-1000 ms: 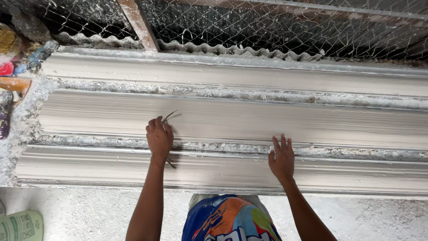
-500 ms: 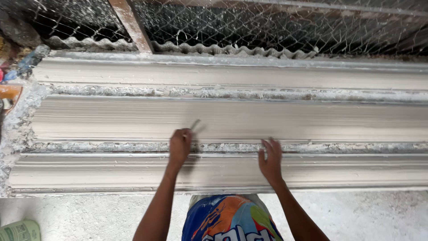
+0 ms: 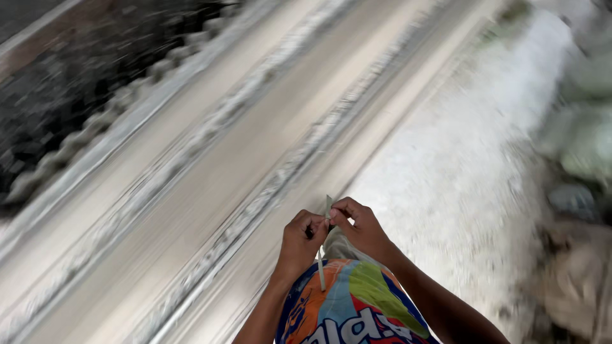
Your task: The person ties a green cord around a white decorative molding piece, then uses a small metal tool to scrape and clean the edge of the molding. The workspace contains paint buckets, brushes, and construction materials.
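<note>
Both hands are drawn in close to the body, meeting just above the bright patterned shirt; the left hand is curled, its fingers folded round the upper part of a thin pale strip, and the right hand pinches the top of that same strip between thumb and forefinger, so the two hands touch at the fingertips; the strip itself pokes up a little above the fingers and hangs down below the left hand, ending in front of the shirt; whether it is a blade, a stick or a sliver of plaster I cannot tell, for the whole view is smeared with motion.

Beyond the hands, running slantwise from near left to far right, lie long pale moulded lengths with ridges and hollows along them, side by side and rough at the seams; farther off to the left there is a dark wire mesh above a wavy grey edge; to the right of the mouldings the ground is white and dusty; at the far right edge sit blurred greenish and grey bundles, too soft in outline to name.
</note>
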Tool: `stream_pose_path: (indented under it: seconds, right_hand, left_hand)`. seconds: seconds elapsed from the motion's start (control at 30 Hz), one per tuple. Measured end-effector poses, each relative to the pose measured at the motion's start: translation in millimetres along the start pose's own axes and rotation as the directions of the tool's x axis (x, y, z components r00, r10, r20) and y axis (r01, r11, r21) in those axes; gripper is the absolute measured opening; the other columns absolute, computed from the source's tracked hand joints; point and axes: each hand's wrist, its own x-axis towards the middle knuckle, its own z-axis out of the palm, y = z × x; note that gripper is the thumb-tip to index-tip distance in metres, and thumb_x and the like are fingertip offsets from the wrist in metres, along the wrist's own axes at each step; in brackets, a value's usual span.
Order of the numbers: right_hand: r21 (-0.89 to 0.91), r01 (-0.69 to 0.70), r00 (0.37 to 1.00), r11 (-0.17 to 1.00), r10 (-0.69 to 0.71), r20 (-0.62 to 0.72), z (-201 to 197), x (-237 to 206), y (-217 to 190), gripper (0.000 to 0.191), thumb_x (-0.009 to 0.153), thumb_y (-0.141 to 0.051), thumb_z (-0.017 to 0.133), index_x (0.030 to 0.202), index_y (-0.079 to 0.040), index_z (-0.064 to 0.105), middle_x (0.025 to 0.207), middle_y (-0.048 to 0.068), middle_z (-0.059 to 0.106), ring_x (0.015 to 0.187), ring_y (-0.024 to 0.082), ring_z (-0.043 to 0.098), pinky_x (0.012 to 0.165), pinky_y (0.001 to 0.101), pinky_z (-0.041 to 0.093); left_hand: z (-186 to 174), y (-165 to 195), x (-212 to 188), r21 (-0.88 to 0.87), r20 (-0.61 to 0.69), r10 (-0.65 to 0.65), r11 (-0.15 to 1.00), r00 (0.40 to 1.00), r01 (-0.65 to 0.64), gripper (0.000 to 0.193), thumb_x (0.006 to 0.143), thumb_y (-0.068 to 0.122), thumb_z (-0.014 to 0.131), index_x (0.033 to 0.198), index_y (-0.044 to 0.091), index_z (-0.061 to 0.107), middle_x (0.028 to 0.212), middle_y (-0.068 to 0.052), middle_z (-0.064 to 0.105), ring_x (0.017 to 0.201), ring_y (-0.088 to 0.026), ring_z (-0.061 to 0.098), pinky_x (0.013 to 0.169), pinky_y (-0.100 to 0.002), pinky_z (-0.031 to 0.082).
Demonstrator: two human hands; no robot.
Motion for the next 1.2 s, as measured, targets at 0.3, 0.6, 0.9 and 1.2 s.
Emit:
stream_pose_path:
  seconds: [0.3,0.6,0.9,1.2]
  right_hand:
    - [0.418,0.027,0.916,0.908,0.144,-0.374,-70,-66,41,0.015,0.104,-0.016,0.059,0.105,-0.002,0.062,0.090,0.002,0.068,0.085,0.006,0.061,0.077,0.0241,0.052]
    - [0.382,-0.128,0.872,0.915,0.288,-0.396,-129,-88,41,0.023,0.102,-0.019,0.062,0.110,0.001,0.068,0.085,0.002,0.068,0.076,0.007,0.059,0.069,0.0243,0.051]
    - [0.349,-0.118,0.838,0.930,0.281,-0.467,-164,-105,57,0.020,0.099,-0.016,0.066,0.106,0.003,0.066,0.089,0.007,0.072,0.081,0.010,0.068,0.074,0.0264,0.057]
    - [0.377,-0.069,0.835,0.924,0.260,-0.485,-178,-119,70,0.020,0.097,-0.014,0.068,0.106,0.004,0.063,0.093,0.010,0.073,0.087,0.013,0.071,0.081,0.0293,0.061]
  left_hand:
    - [105,23,36,0.209,0.378,0.055,0.967,0.924,-0.143,0.010,0.095,0.008,0.068,0.090,0.001,0.063,0.083,-0.003,0.055,0.063,-0.008,0.049,0.055,-0.028,0.043]
    - [177,15,42,0.224,0.410,0.082,0.956,0.908,-0.188,0.011,0.096,0.008,0.067,0.091,0.000,0.063,0.087,-0.007,0.059,0.064,-0.010,0.055,0.056,-0.029,0.047]
    - [225,7,45,0.275,0.424,0.097,0.933,0.900,-0.230,0.013,0.096,0.009,0.068,0.090,0.000,0.060,0.091,-0.008,0.060,0.064,-0.012,0.061,0.053,-0.031,0.050]
    - [243,-9,40,0.278,0.407,0.204,0.901,0.890,-0.333,0.013,0.095,0.013,0.072,0.090,0.003,0.064,0.088,-0.008,0.062,0.063,-0.013,0.062,0.054,-0.031,0.049]
